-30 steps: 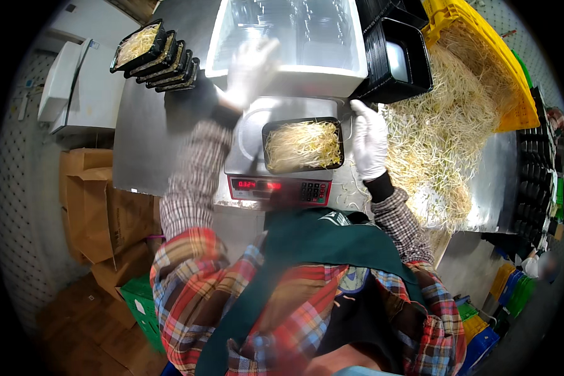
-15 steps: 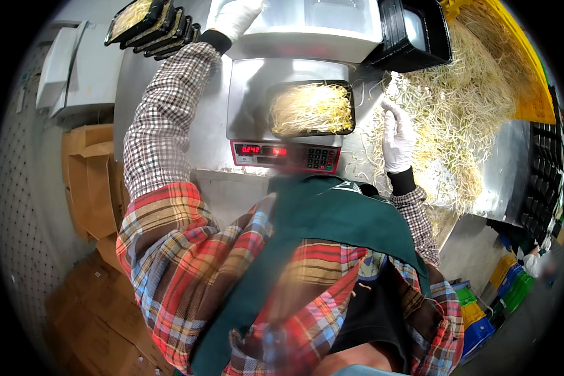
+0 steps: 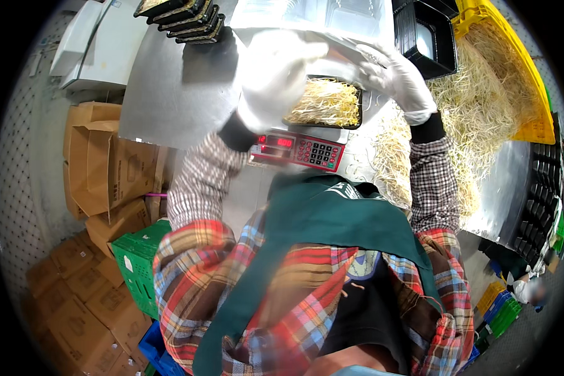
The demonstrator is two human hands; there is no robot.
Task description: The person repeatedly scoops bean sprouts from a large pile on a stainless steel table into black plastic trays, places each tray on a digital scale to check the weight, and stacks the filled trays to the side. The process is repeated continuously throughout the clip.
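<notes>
My gloved left hand [image 3: 272, 78] is smeared by motion above the left side of the scale [image 3: 297, 150]. Its fingertips reach the left edge of what looks like a clear plastic lid [image 3: 341, 55]. My gloved right hand [image 3: 402, 81] grips the lid's right edge, fingers stretched along it. Below the lid, on the scale's plate, sits a black tray of bean sprouts [image 3: 326, 103], partly covered by my left hand. The lid hangs tilted above the tray, apart from it as far as I can see.
Behind stands a white bin [image 3: 263, 14] with clear plastic pieces. Black empty trays [image 3: 413, 37] stand right of it, filled trays [image 3: 197, 28] at far left. Loose sprouts [image 3: 476, 113] spill from a yellow crate [image 3: 536, 75]. Cardboard boxes [image 3: 116, 163] and a green crate [image 3: 141, 260] lie lower left.
My left hand has come back from the white bin to above the scale, with the clear lid. My right hand has moved up from the loose sprouts to the lid.
</notes>
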